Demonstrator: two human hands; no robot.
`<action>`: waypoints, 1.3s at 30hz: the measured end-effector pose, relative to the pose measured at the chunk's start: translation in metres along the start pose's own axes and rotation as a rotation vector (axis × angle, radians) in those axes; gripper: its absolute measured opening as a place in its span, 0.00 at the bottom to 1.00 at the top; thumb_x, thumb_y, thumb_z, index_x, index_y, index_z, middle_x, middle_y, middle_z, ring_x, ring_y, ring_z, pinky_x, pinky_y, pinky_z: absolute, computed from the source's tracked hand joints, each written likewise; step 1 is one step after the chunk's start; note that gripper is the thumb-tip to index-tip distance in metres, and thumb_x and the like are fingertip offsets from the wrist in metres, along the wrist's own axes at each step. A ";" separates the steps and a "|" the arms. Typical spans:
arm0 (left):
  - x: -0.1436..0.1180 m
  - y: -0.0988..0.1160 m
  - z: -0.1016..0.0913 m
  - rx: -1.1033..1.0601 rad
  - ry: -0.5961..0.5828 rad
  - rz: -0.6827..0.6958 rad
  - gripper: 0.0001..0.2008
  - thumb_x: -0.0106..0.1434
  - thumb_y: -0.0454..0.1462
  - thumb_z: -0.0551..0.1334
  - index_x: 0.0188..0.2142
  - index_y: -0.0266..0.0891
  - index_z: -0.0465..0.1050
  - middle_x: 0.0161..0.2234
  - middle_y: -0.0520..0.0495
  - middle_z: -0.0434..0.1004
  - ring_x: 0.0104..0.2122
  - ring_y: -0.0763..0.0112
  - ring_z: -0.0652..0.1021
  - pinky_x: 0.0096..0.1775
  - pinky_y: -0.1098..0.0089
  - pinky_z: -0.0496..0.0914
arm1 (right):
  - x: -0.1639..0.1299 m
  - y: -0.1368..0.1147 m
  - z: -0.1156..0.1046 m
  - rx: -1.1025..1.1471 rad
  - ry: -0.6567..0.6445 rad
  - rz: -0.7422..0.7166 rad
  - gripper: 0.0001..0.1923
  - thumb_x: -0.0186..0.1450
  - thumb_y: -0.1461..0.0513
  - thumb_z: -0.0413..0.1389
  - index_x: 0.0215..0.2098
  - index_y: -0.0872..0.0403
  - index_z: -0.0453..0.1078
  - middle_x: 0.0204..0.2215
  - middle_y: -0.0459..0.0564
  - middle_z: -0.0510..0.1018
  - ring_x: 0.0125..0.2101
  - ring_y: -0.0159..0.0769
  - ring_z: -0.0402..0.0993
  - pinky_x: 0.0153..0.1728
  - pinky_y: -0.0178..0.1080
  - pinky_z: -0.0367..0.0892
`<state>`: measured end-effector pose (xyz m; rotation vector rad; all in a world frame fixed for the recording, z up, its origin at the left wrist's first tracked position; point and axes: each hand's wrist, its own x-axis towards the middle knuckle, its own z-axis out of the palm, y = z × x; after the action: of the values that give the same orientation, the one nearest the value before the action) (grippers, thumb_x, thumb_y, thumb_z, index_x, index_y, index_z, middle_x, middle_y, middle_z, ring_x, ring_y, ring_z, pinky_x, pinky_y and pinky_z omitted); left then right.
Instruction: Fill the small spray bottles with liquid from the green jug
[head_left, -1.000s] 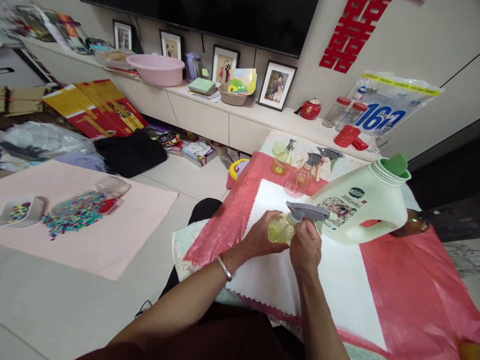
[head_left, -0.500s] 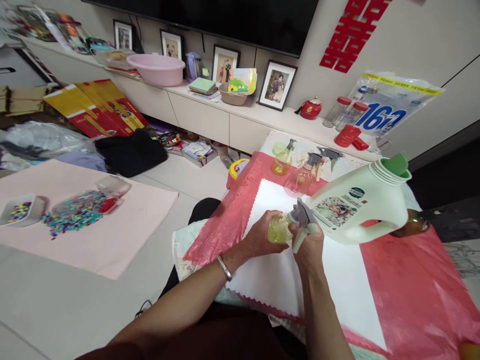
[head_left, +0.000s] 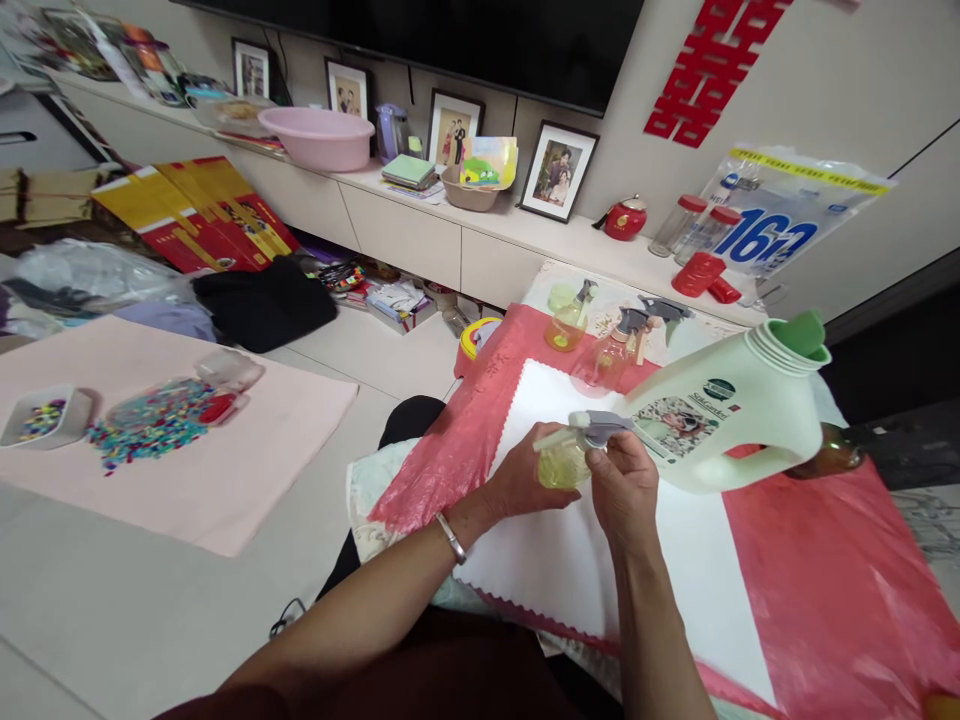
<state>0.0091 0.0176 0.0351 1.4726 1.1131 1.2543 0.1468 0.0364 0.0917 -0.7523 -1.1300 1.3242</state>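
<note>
A small clear spray bottle (head_left: 561, 468) with yellowish liquid is in both hands above a white scalloped sheet (head_left: 540, 560). My left hand (head_left: 523, 472) wraps round the bottle's body. Fingers of my right hand (head_left: 624, 490) close on the grey spray head (head_left: 600, 427) at the bottle's neck; its trigger points left. Just to the right stands a large pale green jug (head_left: 720, 415), tilted, with a green spout in its mouth. Behind the sheet are another clear spray bottle (head_left: 604, 358) with a grey head and one with yellowish liquid (head_left: 566, 325).
Red plastic film (head_left: 825, 570) covers the table under the sheet. A brown bottle (head_left: 836, 450) lies behind the jug. On the left, a pink board (head_left: 247, 480) bears scattered colourful beads (head_left: 150, 425) and a white tub (head_left: 64, 425). A low cabinet (head_left: 412, 225) runs along the wall.
The spray head has turned on the bottle, its trigger swinging from pointing down towards me to pointing left. My right fingers have shifted round it. My left hand stays on the body.
</note>
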 end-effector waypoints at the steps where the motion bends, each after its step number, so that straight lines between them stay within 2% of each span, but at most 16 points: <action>1: 0.000 0.000 0.000 -0.008 -0.004 0.004 0.43 0.43 0.38 0.77 0.58 0.44 0.63 0.55 0.41 0.74 0.55 0.48 0.77 0.55 0.50 0.72 | 0.000 0.000 0.001 -0.008 -0.008 -0.004 0.20 0.56 0.58 0.70 0.45 0.53 0.75 0.45 0.53 0.76 0.44 0.39 0.73 0.50 0.45 0.70; 4: 0.000 0.000 0.000 -0.044 -0.006 -0.002 0.45 0.44 0.40 0.77 0.60 0.42 0.62 0.57 0.39 0.73 0.57 0.47 0.75 0.57 0.48 0.70 | 0.000 0.001 0.002 -0.046 -0.040 -0.001 0.23 0.57 0.57 0.70 0.48 0.54 0.74 0.48 0.55 0.74 0.48 0.42 0.72 0.52 0.47 0.69; 9: -0.001 -0.001 -0.001 -0.056 -0.008 -0.033 0.45 0.44 0.40 0.78 0.60 0.43 0.61 0.57 0.39 0.73 0.56 0.47 0.75 0.56 0.48 0.70 | -0.002 0.000 -0.002 -0.059 -0.056 0.030 0.20 0.59 0.51 0.67 0.43 0.55 0.75 0.46 0.56 0.75 0.47 0.45 0.73 0.50 0.49 0.70; 12: -0.001 0.001 -0.001 -0.068 -0.016 -0.039 0.44 0.44 0.40 0.78 0.58 0.43 0.61 0.55 0.40 0.74 0.54 0.48 0.76 0.53 0.50 0.72 | -0.001 0.001 -0.004 -0.064 -0.030 0.018 0.21 0.58 0.53 0.69 0.44 0.55 0.74 0.45 0.54 0.75 0.46 0.42 0.73 0.49 0.45 0.70; 16: -0.001 0.001 0.000 -0.046 -0.011 -0.015 0.43 0.43 0.40 0.78 0.56 0.43 0.62 0.53 0.41 0.74 0.50 0.51 0.78 0.51 0.53 0.73 | 0.000 0.003 -0.005 -0.083 0.024 0.016 0.21 0.54 0.60 0.72 0.44 0.54 0.73 0.39 0.49 0.75 0.38 0.34 0.72 0.41 0.36 0.69; 18: -0.001 0.001 0.000 -0.034 -0.011 -0.025 0.43 0.43 0.40 0.78 0.56 0.43 0.61 0.53 0.42 0.74 0.50 0.52 0.78 0.50 0.54 0.74 | 0.000 0.003 -0.005 -0.087 0.019 0.024 0.22 0.54 0.60 0.72 0.44 0.54 0.73 0.39 0.49 0.75 0.37 0.34 0.72 0.39 0.35 0.69; 22: -0.001 0.001 -0.001 -0.040 -0.012 -0.052 0.43 0.43 0.40 0.78 0.57 0.44 0.61 0.53 0.42 0.74 0.50 0.52 0.78 0.50 0.53 0.73 | -0.001 -0.001 -0.005 -0.068 -0.081 0.037 0.24 0.58 0.53 0.69 0.48 0.54 0.74 0.47 0.55 0.74 0.48 0.43 0.72 0.49 0.43 0.70; 24: -0.001 0.002 -0.001 -0.039 -0.015 -0.053 0.43 0.43 0.40 0.78 0.57 0.43 0.61 0.53 0.42 0.74 0.50 0.51 0.78 0.50 0.53 0.73 | -0.001 -0.002 -0.006 -0.061 -0.105 0.042 0.22 0.61 0.51 0.66 0.48 0.54 0.75 0.49 0.56 0.73 0.50 0.45 0.71 0.50 0.46 0.69; 33: -0.001 0.002 -0.001 -0.026 -0.017 -0.058 0.44 0.43 0.41 0.78 0.57 0.43 0.61 0.54 0.41 0.73 0.51 0.51 0.77 0.51 0.53 0.73 | -0.002 0.007 -0.004 -0.146 0.065 -0.013 0.20 0.54 0.56 0.70 0.41 0.56 0.74 0.39 0.50 0.74 0.38 0.35 0.72 0.41 0.37 0.69; 39: 0.000 -0.002 0.001 0.007 0.009 -0.047 0.46 0.41 0.39 0.79 0.57 0.43 0.60 0.54 0.41 0.74 0.51 0.51 0.78 0.51 0.52 0.74 | -0.010 0.004 0.003 -0.243 0.105 -0.059 0.19 0.60 0.55 0.68 0.45 0.55 0.74 0.45 0.52 0.74 0.45 0.39 0.71 0.48 0.41 0.68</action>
<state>0.0101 0.0175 0.0332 1.4389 1.1530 1.2272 0.1440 0.0271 0.0870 -0.9479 -1.2319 1.0967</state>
